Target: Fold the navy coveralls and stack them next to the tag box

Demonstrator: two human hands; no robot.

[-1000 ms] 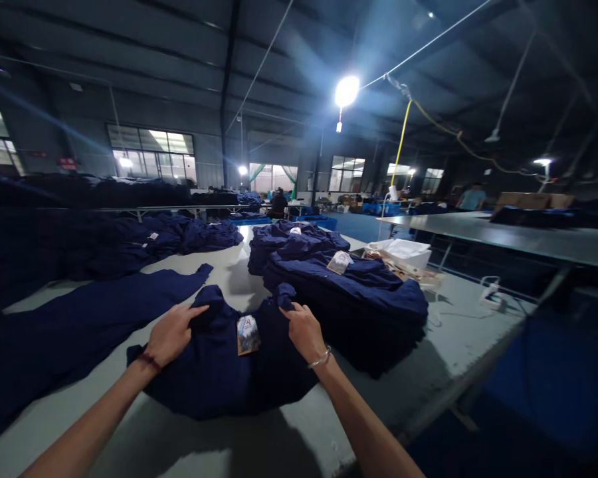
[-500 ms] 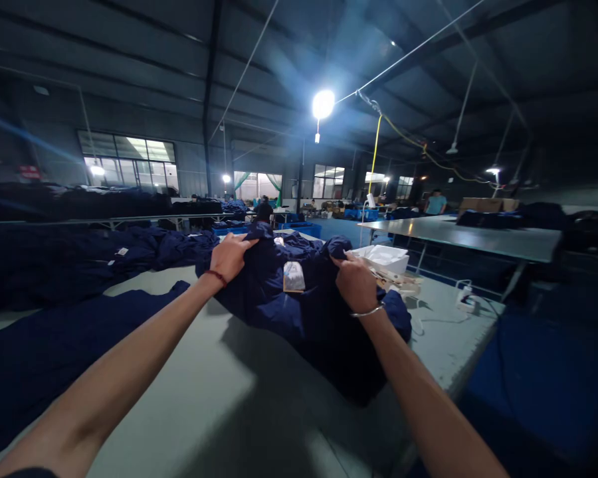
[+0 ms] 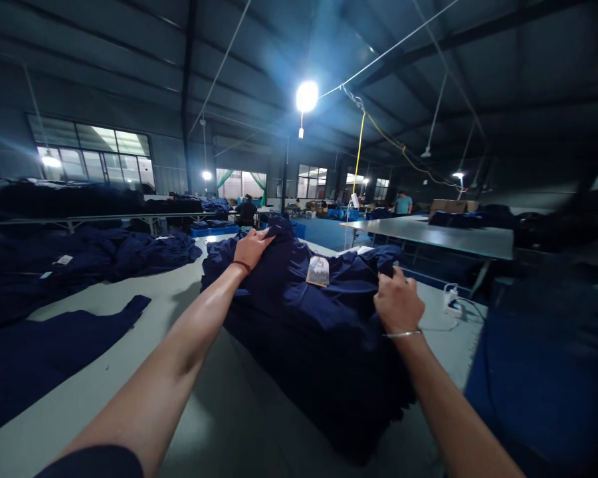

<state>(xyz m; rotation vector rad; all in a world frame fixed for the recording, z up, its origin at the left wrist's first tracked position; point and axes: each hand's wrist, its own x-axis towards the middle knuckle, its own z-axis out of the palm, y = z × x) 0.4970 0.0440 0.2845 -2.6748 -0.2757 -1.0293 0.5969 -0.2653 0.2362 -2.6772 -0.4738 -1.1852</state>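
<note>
A folded navy garment [image 3: 323,289] with a paper hang tag [image 3: 318,271] lies on top of a stack of folded navy garments [image 3: 329,358] on the grey table [image 3: 129,392]. My left hand [image 3: 252,248] rests on the garment's far left corner, fingers curled over the cloth. My right hand [image 3: 397,302] is closed on the garment's right edge, pinching the fabric. Both arms are stretched forward over the table.
More navy garments lie loose at the left [image 3: 54,332] and in heaps behind [image 3: 129,252]. A white power strip [image 3: 449,301] sits on the table's right edge. Another long table [image 3: 438,234] stands at the right; people work far back.
Both hands have carried the tagged garment from the table in front of me up and onto the stack at the right, where it now lies.
</note>
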